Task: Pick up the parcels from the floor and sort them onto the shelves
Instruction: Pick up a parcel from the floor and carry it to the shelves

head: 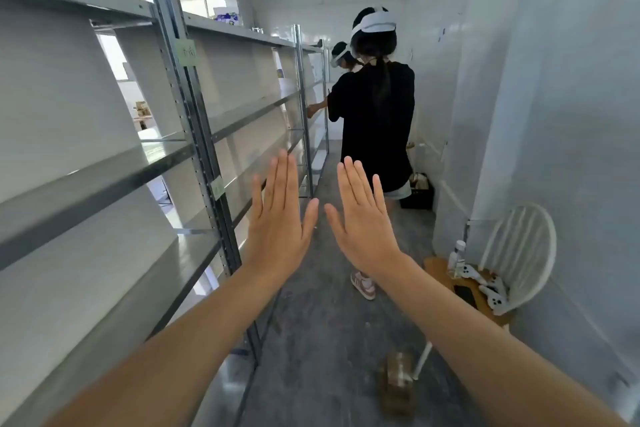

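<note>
My left hand (278, 218) and my right hand (362, 218) are stretched out in front of me, flat, backs toward me, fingers straight, holding nothing. A small brown taped cardboard parcel (396, 383) lies on the grey floor below my right forearm, near a chair leg. The long metal shelves (104, 180) run along the left side, with bare grey boards at several levels. My left hand is level with a middle shelf and beside an upright post (201, 135).
A person in a black shirt (375, 114) stands in the aisle ahead, with another person beyond. A white chair (516, 253) at the right wall carries a bottle and white controllers. A black crate (419, 192) sits by the wall. Small items rest on the top shelf.
</note>
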The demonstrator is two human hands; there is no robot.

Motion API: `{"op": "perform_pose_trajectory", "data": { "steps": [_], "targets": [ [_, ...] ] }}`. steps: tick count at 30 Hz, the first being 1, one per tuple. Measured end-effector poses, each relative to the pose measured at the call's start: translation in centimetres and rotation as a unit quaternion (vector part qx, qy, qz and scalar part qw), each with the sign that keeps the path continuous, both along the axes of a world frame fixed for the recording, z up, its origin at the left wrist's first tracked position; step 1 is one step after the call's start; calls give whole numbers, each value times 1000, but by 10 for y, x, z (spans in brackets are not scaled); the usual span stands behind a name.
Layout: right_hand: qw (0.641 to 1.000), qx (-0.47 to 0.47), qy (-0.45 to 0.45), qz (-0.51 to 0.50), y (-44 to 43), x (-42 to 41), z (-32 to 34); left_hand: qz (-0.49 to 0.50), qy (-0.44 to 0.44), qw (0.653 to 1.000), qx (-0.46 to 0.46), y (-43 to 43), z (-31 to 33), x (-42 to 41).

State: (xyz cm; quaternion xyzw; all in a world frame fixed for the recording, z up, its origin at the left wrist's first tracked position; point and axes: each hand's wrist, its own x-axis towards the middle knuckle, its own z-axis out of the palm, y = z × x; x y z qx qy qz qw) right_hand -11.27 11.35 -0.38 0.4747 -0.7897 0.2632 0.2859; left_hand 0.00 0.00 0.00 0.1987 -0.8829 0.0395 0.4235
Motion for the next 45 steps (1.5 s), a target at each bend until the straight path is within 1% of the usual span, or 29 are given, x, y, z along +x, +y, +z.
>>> {"op": "perform_pose_trajectory", "data": {
  "steps": [3, 9, 13, 16, 19, 28, 38, 45],
  "targets": [
    [1000, 13, -2, -25, 3, -6, -1, -5, 0, 1000, 13, -4, -3, -5],
    [996, 50, 2, -68, 9, -15, -11, -55, -39, 997, 40, -2, -23, -28],
    [992, 61, -4, -112, 8, -22, -8, -92, -22, 995, 36, -6, -23, -42],
    [988, 78, -7, -137, -4, -25, -9, -105, -25, 992, 59, -21, -26, -47],
    [985, 93, -7, -142, -23, -24, -11, -101, -20, 991, 86, -40, -29, -48],
    [979, 116, -27, -162, -63, -10, -31, -120, -32, 989, 79, -94, -51, -47],
    [976, 119, -29, -179, -84, -25, -33, -145, -42, 985, 81, -110, -64, -66],
    [973, 134, -55, -177, -98, -52, -53, -154, -57, 982, 88, -121, -78, -97]
  ]
}}
